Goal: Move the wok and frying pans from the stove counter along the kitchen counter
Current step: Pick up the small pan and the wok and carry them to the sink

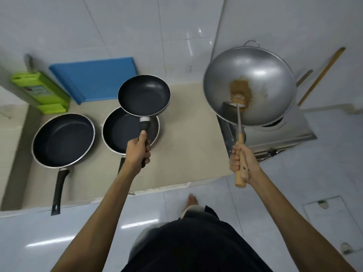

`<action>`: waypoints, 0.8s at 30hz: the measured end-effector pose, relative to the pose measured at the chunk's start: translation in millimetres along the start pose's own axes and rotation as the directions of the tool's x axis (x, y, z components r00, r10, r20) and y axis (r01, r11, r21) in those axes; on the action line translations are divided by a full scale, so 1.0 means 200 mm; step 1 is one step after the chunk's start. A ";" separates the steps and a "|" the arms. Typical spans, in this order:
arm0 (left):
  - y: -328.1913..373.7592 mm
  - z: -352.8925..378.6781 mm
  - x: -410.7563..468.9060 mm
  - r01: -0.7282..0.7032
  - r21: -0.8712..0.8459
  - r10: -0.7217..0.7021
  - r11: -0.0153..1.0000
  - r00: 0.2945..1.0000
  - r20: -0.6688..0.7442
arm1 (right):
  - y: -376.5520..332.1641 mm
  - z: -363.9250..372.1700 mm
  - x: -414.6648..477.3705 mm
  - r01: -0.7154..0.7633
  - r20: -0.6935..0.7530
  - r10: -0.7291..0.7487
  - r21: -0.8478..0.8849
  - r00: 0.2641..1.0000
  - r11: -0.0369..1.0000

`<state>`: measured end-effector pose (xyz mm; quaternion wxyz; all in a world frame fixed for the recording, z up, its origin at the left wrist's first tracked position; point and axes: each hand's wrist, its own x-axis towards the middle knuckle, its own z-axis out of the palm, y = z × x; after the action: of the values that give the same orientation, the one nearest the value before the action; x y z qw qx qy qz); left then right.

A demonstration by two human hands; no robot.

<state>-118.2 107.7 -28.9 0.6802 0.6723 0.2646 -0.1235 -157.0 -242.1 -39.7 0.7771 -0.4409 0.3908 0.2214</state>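
Note:
My left hand [138,152] grips the black handle of a small black frying pan [144,95], held in the air above a medium black pan [125,132] that lies on the beige counter [186,154]. A large black pan [62,139] rests further left, its handle past the counter edge. My right hand [242,163] grips the wooden handle of a silver wok [249,86], lifted above the steel stove [284,130]. The wok has a brown stain near its handle joint.
A blue cutting board [94,79] leans on the tiled wall, with a green board holder [42,91] to its left. A wooden stick [322,75] leans behind the stove. White floor tiles and my foot [193,201] lie below the counter edge.

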 end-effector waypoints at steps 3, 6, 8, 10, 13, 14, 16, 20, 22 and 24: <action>-0.03 -0.30 -0.12 -0.015 -0.044 0.013 0.999 0.999 -0.047 | 0.17 0.19 -0.11 -0.034 0.084 0.037 -0.046 0.996 0.998; -0.09 -0.64 -0.27 -0.052 -0.052 0.045 0.997 0.992 -0.120 | 0.36 0.42 -0.23 -0.040 0.150 0.059 -0.125 0.987 0.991; -0.12 -0.88 -0.40 -0.057 -0.066 0.045 0.996 0.983 -0.179 | 0.49 0.60 -0.32 -0.057 0.184 0.090 -0.176 0.979 0.983; -0.16 -1.14 -0.52 -0.067 -0.086 0.045 0.994 0.971 -0.235 | 0.63 0.78 -0.39 -0.071 0.220 0.122 -0.225 0.968 0.972; -0.21 -1.49 -0.70 -0.079 -0.093 0.046 0.993 0.950 -0.309 | 0.84 1.07 -0.51 -0.094 0.259 0.179 -0.312 0.949 0.945; -0.23 -1.60 -0.76 -0.080 -0.103 0.040 0.992 0.939 -0.343 | 0.92 1.16 -0.55 -0.101 0.274 0.201 -0.340 0.941 0.935; -0.25 -1.81 -0.86 -0.085 -0.139 0.022 0.987 0.915 -0.402 | 1.06 1.33 -0.60 -0.104 0.296 0.228 -0.381 0.928 0.919; -0.31 -2.20 -1.02 -0.107 -0.193 -0.004 0.975 0.865 -0.502 | 1.27 1.66 -0.68 -0.116 0.321 0.312 -0.508 0.894 0.854; -0.34 -2.36 -1.09 -0.113 -0.215 -0.024 0.970 0.837 -0.547 | 1.37 1.81 -0.69 -0.111 0.323 0.344 -0.566 0.882 0.817; -0.37 -2.53 -1.14 -0.118 -0.240 -0.049 0.964 0.806 -0.591 | 1.46 1.96 -0.68 -0.101 0.335 0.371 -0.611 0.866 0.785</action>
<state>-445.2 555.5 50.1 0.6496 0.5849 0.4648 0.1410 -277.9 245.3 40.1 0.6396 -0.5387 0.1742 0.5199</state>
